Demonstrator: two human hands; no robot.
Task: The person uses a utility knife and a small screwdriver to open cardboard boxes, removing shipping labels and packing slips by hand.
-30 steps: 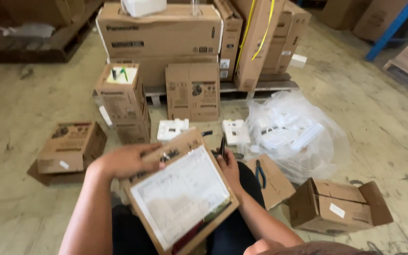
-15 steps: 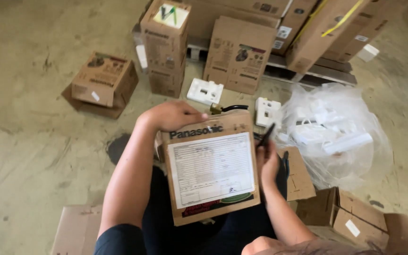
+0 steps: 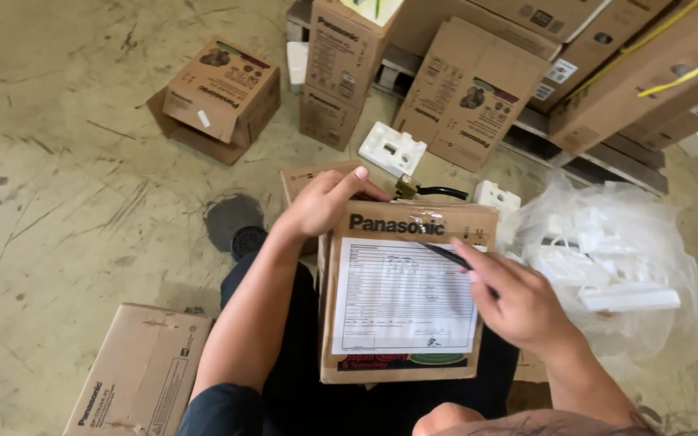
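Cardboard on my lap: the carton [image 3: 401,295] with a white form taped on top is my landmark. My left hand [image 3: 325,202] clamps its far-left corner; my right hand [image 3: 519,303], fingers closed on a black pen [image 3: 446,255], rests at its right edge. Steadying the carton should keep the pen from slipping. Right of the carton, a clear bag [image 3: 616,266] holds white foam pieces.

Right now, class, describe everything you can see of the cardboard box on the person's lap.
The cardboard box is brown corrugated card, closed, lying flat across the person's lap. A white printed form covers most of its top face; dark lettering runs above it and a red and green band below. The left hand grips its far left corner. The right hand rests on its right edge, holding a thin dark tool against the form. A black cable shows behind it.
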